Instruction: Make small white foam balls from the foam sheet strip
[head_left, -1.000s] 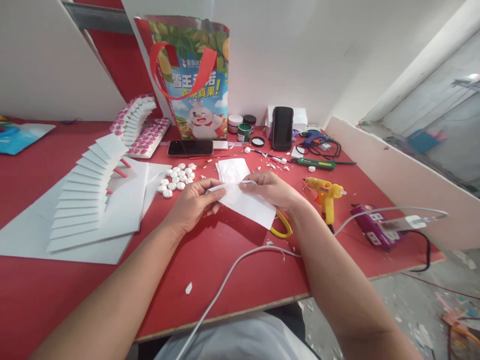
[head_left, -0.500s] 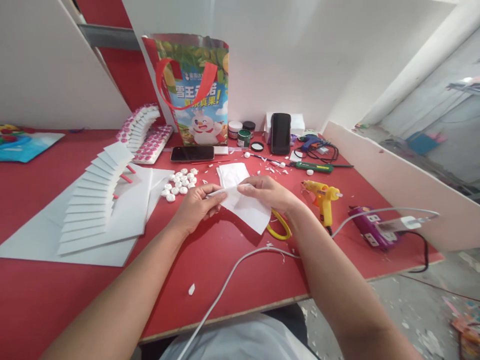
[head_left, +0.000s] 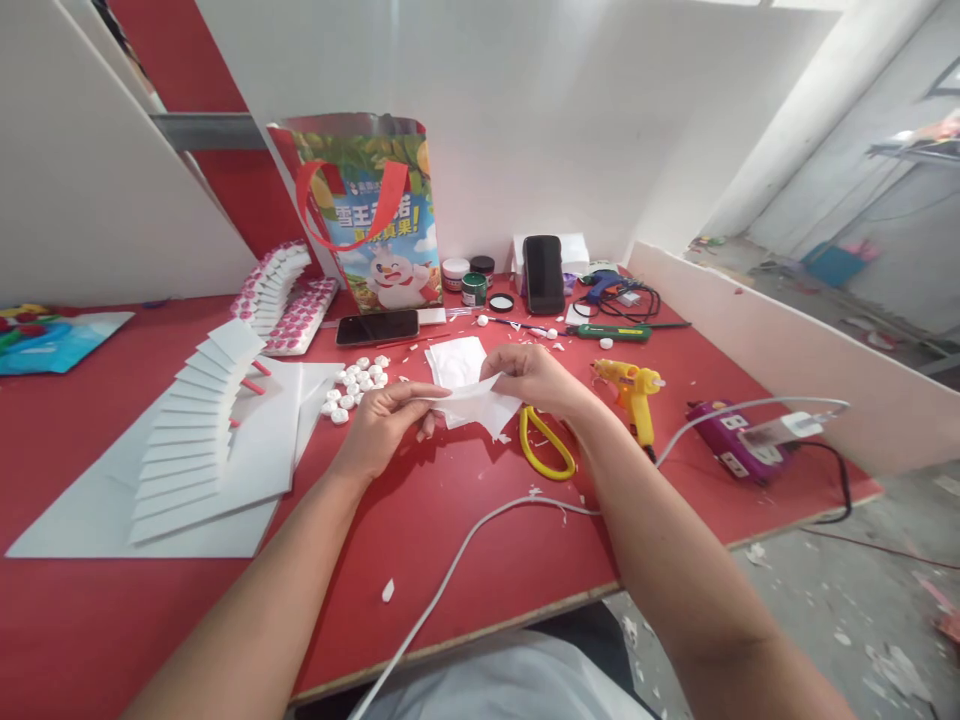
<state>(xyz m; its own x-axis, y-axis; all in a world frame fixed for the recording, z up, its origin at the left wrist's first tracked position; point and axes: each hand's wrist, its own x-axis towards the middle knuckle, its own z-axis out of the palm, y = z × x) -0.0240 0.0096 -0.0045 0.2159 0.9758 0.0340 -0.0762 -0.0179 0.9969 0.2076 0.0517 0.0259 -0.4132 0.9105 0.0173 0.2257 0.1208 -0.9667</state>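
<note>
A thin white sheet, like tissue paper (head_left: 474, 402), is stretched between my two hands above the table. My left hand (head_left: 386, 420) pinches its left end between thumb and fingers. At the right, my right hand (head_left: 534, 380) grips the upper edge, fingers closed. Just behind lies a folded white stack of similar sheets (head_left: 454, 358) on the red table. Small white swirled pieces (head_left: 360, 385) are heaped beyond my left hand. Under my right wrist a yellow loop handle (head_left: 546, 462) shows; whatever it belongs to is hidden.
A yellow glue gun (head_left: 634, 392) and a purple power strip (head_left: 739, 440) lie to the right. A white cable (head_left: 469, 550) crosses the front. Fanned white boards (head_left: 191, 430) stand at left. Behind are a printed bag (head_left: 386, 230), phones, paint jars and a green-handled tool (head_left: 611, 333).
The sheet has been lifted and turned flatter, its hanging corner drawn up. My right hand has tilted upward, uncovering more of the yellow handle. The camera view has shifted slightly.
</note>
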